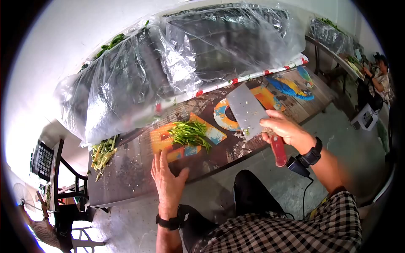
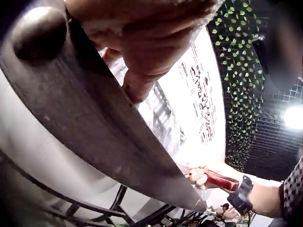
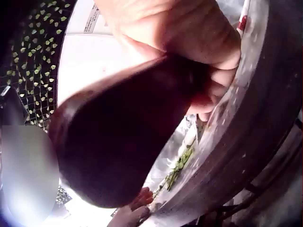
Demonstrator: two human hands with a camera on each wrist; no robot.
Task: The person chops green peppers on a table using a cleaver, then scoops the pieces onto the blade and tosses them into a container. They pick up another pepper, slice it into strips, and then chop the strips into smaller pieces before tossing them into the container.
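Beside one green pile (image 1: 188,135), one hand (image 1: 169,181) rests.

Black-and-beige checked shirt (image 1: 282,230), dark trousers (image 1: 255,194), black wrist straps (image 1: 312,155), black cable (image 1: 304,194).

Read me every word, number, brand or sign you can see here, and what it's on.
"O", or a ring much like one: on the table.
Other large shapes there: too unclear to read.
Dark print on the white panel: too blurred.
Small label, right wrist view: too small.
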